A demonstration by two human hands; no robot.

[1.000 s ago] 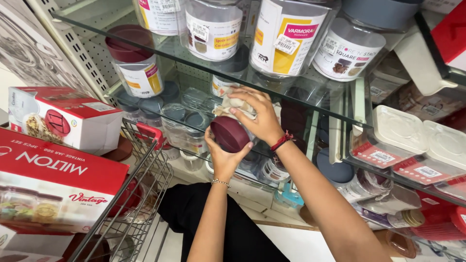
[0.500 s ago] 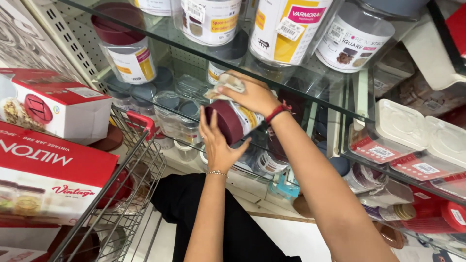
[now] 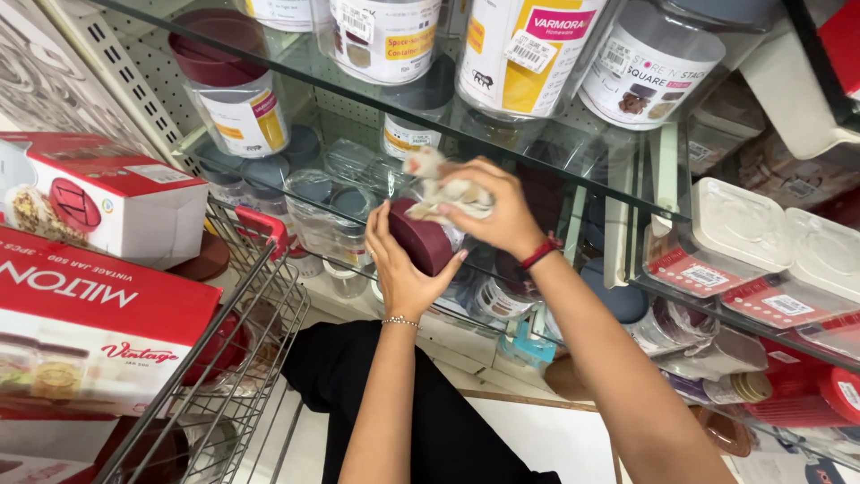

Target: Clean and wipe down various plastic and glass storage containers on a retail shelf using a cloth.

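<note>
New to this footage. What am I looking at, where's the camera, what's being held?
There is no machine here: these are a person's two bare hands, filmed by one camera worn on the head, looking down and forward at shop shelving.

The left hand cups a round clear jar with a maroon lid from below. The right hand presses a crumpled pale cloth against the jar's top.

Around them, a glass shelf carries labelled round plastic containers. Lower right are flat clear boxes with white lids. At left stands a wire shopping trolley holding red and white cardboard boxes.

The person's dark trousers show below.
</note>
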